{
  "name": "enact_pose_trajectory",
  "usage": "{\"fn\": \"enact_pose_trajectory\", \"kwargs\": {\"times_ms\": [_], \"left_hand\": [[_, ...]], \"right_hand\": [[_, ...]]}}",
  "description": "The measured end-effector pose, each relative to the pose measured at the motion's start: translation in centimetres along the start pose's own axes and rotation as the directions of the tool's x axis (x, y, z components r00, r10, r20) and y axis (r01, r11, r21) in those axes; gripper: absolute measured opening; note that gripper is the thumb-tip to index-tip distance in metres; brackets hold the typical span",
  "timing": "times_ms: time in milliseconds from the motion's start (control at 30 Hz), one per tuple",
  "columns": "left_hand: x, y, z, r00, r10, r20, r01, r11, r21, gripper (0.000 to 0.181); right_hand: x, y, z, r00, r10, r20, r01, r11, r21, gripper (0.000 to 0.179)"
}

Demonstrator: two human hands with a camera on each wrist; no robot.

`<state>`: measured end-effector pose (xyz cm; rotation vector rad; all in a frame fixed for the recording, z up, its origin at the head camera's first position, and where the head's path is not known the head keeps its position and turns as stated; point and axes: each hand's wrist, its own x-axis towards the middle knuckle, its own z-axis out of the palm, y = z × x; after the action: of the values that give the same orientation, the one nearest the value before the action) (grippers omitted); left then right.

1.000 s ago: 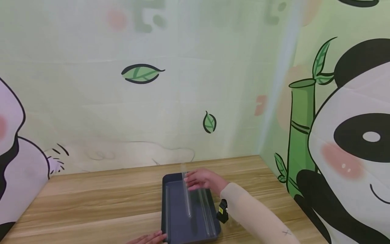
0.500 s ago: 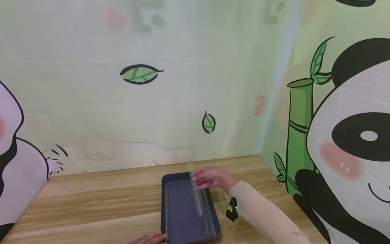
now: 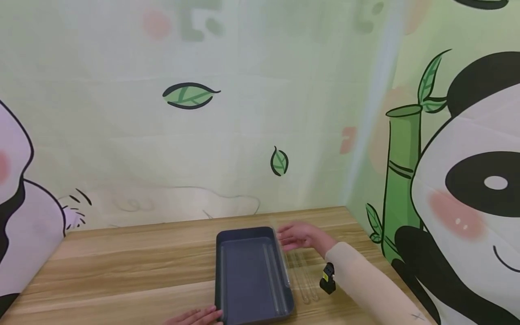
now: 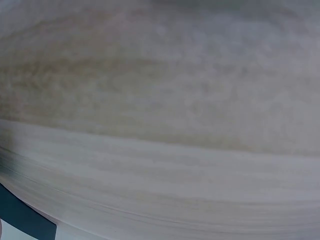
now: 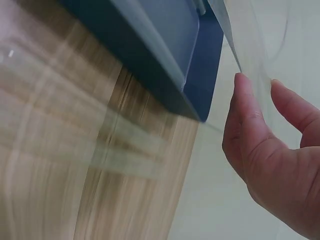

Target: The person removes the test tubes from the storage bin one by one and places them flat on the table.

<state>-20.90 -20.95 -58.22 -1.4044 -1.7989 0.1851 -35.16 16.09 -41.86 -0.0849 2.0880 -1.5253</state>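
My right hand [image 3: 300,235] pinches a clear test tube [image 3: 286,271] near its far end, between thumb and fingers. The tube overlaps the right rim of the dark blue tray [image 3: 243,316] in the head view. In the right wrist view the see-through tube [image 5: 252,40] rises from the fingertips beside the tray wall. Another clear tube [image 3: 274,280] lies along the right side inside the tray. My left hand [image 3: 195,317] rests with extended fingers at the tray's near left edge; its lower part is out of frame.
Two clear tubes [image 3: 304,280] lie side by side on the wooden table [image 3: 142,257], right of the tray. Behind the table hangs a pale green printed backdrop [image 3: 227,149], which continues along the right side with a panda drawing.
My right hand has carried the tube rightward, from over the tray's middle to its right rim. The tubes on the table have come into fuller view. The left hand stays at the tray.
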Motion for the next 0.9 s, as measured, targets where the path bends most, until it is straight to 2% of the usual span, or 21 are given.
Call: {"fn": "enact_pose_trajectory", "kwargs": {"times_ms": [200,367,500,667,900], "left_hand": [[0.1,-0.2,0.0,1.000,0.006,-0.001,-0.006,0.999,0.037,0.054],[0.3,-0.4,0.1,0.999,0.018,-0.027,-0.016,0.997,0.075,0.055],[0.4,-0.5,-0.1,0.999,0.033,-0.036,-0.030,0.995,0.099,0.055],[0.7,-0.5,-0.3,0.998,0.037,-0.042,-0.033,0.996,0.083,0.055],[0.9,-0.6,-0.6,0.997,0.047,-0.054,-0.044,0.998,0.054,0.055]], "right_hand": [[-0.7,0.6,-2.0,1.000,-0.003,-0.017,0.004,1.000,0.009,0.050],[-1.3,1.1,-3.2,0.999,-0.008,-0.031,0.008,1.000,-0.001,0.051],[-1.7,1.6,-4.2,0.998,0.001,-0.068,-0.002,1.000,-0.021,0.051],[-1.8,2.5,-5.6,0.993,0.026,-0.114,-0.033,0.998,-0.060,0.051],[-2.4,2.9,-6.9,0.989,0.055,-0.135,-0.068,0.993,-0.097,0.050]]}}
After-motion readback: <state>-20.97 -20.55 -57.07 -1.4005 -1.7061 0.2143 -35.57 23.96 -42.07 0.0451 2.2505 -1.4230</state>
